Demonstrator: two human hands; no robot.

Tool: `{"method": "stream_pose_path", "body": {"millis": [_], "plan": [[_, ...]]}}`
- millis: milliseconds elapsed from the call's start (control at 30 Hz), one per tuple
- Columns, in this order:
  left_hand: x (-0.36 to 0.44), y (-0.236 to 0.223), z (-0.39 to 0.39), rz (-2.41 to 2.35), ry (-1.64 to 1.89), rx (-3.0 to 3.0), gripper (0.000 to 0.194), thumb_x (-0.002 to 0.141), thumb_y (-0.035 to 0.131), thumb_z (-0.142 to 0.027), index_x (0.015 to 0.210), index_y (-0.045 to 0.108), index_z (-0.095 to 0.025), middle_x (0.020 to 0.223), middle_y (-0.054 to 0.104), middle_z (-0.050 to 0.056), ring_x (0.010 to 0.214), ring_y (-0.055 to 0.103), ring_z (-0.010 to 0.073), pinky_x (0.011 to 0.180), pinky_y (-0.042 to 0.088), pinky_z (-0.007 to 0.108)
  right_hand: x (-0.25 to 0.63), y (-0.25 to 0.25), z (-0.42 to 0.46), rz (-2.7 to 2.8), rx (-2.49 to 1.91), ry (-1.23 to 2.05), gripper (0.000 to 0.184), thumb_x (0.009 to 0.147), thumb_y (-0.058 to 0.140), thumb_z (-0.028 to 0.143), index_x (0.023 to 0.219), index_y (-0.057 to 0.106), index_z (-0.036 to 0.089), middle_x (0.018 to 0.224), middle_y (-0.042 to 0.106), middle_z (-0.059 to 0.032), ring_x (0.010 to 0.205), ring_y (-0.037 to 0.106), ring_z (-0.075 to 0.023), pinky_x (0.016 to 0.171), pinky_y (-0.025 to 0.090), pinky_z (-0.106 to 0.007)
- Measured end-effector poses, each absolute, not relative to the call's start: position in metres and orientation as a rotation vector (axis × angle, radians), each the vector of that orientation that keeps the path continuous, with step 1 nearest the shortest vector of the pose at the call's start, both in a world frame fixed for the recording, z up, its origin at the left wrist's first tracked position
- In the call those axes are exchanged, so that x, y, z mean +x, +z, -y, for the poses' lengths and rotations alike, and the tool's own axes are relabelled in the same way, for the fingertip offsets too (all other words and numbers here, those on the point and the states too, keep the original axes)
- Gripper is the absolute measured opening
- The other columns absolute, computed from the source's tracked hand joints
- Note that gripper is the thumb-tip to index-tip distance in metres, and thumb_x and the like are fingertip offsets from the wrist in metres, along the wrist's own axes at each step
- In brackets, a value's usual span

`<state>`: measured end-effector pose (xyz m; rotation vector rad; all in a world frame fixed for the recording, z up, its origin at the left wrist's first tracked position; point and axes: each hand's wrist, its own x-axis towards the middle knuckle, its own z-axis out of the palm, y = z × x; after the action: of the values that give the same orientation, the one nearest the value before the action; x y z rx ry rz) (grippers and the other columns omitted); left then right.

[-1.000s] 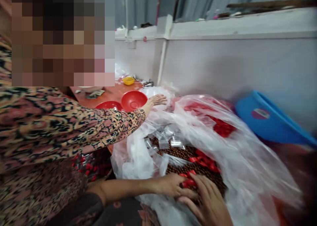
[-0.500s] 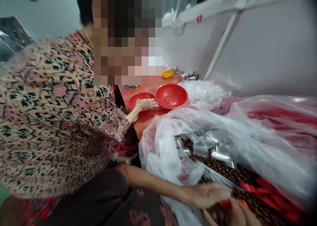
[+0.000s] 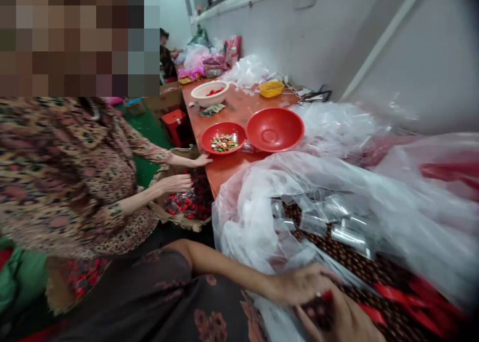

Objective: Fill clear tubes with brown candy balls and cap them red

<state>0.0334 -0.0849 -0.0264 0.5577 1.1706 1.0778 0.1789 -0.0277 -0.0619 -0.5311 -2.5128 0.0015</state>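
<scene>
The dark piece (image 3: 318,307) with a red tip lies between the two hands at the lower edge of the view; blur and the fingers hide its long axis. The right grip (image 3: 348,322) is nearer, closed narrowly around the piece from below. The left grip (image 3: 299,284) arches above it, half curled; whether it holds cannot be told. The brown beaded mass (image 3: 359,267) and red ribbons (image 3: 404,302) extend to the right of both grips, within a clear plastic sheet (image 3: 254,232) beside the near end of the table (image 3: 224,174). On the table stand a red bowl of mixed sweets (image 3: 223,137) and a larger red bowl (image 3: 275,130). A co-worker's hand (image 3: 175,183) is just above a carton (image 3: 183,221) at the table's left edge.
</scene>
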Motion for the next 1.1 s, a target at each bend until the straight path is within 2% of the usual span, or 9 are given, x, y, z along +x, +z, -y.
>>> {"method": "stream_pose_path", "body": {"millis": [67,133,200,333,433,533,800,1000,1100], "plan": [[0.027,-0.021,0.088,-1.172,1.186,0.525,0.054,0.090,0.049,-0.051,0.134,0.047,-0.020,0.065,0.052,0.001,0.047,0.049,0.0119,0.049,0.043,0.027,0.175,-0.052,0.033,2.579,-0.652,0.152,0.089,0.091,0.034,0.071,0.153,0.024,0.008,0.105,0.067,-0.0222,0.087,0.067,-0.0340,0.068,0.052,-0.042],[0.015,-0.015,0.093,-1.147,1.286,0.539,0.056,0.087,0.048,-0.056,0.130,0.046,-0.019,0.068,0.053,-0.001,0.047,0.050,0.0119,0.048,0.043,0.026,0.174,-0.048,0.035,2.597,-0.720,0.307,0.096,0.089,0.037,0.072,0.156,0.012,0.008,0.110,0.067,-0.0218,0.094,0.067,-0.0341,0.073,0.055,-0.044],[-0.001,-0.008,0.099,-1.146,1.354,0.562,0.056,0.085,0.047,-0.060,0.121,0.051,-0.017,0.070,0.053,-0.002,0.047,0.048,0.0103,0.047,0.042,0.024,0.174,-0.050,0.035,2.608,-0.746,0.404,0.095,0.090,0.042,0.069,0.157,0.009,0.011,0.111,0.068,-0.0191,0.097,0.067,-0.0326,0.077,0.056,-0.044],[-0.032,0.001,0.122,-1.222,1.437,0.509,0.056,0.083,0.044,-0.066,0.096,0.059,-0.013,0.065,0.051,-0.002,0.045,0.042,0.0074,0.040,0.031,0.019,0.173,-0.066,0.032,2.673,-0.789,0.445,0.075,0.095,0.042,0.059,0.153,0.029,0.013,0.109,0.070,-0.0164,0.097,0.068,-0.0312,0.079,0.057,-0.044],[-0.048,0.002,0.142,-1.215,1.482,0.418,0.054,0.081,0.046,-0.065,0.089,0.060,-0.013,0.060,0.049,-0.003,0.041,0.037,0.0059,0.037,0.025,0.018,0.168,-0.077,0.031,2.707,-0.805,0.490,0.062,0.098,0.037,0.054,0.143,0.046,0.013,0.114,0.070,-0.0162,0.100,0.069,-0.0295,0.081,0.057,-0.042],[-0.063,0.000,0.162,-1.188,1.531,0.366,0.051,0.078,0.051,-0.062,0.088,0.060,-0.013,0.058,0.047,-0.004,0.039,0.033,0.0044,0.035,0.021,0.017,0.164,-0.084,0.029,2.710,-0.783,0.521,0.057,0.098,0.037,0.053,0.135,0.057,0.015,0.114,0.070,-0.0148,0.101,0.069,-0.0274,0.083,0.057,-0.040],[-0.107,0.000,0.205,-1.232,1.740,0.233,0.040,0.074,0.055,-0.055,0.084,0.055,-0.016,0.056,0.046,-0.005,0.037,0.031,0.0045,0.034,0.017,0.016,0.167,-0.097,0.028,2.769,-0.670,0.352,0.059,0.100,0.030,0.052,0.129,0.061,0.011,0.112,0.072,-0.0169,0.098,0.068,-0.0304,0.088,0.053,-0.047],[-0.141,-0.002,0.229,-1.504,2.004,0.118,0.030,0.087,0.047,-0.043,0.087,0.055,-0.015,0.061,0.048,-0.004,0.044,0.039,0.0047,0.040,0.023,0.016,0.167,-0.096,0.031,2.749,-0.685,0.331,0.061,0.100,0.030,0.054,0.129,0.060,0.010,0.109,0.073,-0.0167,0.095,0.067,-0.0298,0.086,0.050,-0.046],[-0.170,-0.003,0.240,-1.600,2.060,0.108,0.035,0.090,0.046,-0.048,0.091,0.056,-0.014,0.062,0.048,-0.004,0.046,0.039,0.0050,0.041,0.026,0.017,0.164,-0.092,0.035,2.711,-0.700,0.338,0.058,0.101,0.031,0.053,0.129,0.060,0.012,0.107,0.073,-0.0152,0.094,0.066,-0.0287,0.085,0.049,-0.045]]}}
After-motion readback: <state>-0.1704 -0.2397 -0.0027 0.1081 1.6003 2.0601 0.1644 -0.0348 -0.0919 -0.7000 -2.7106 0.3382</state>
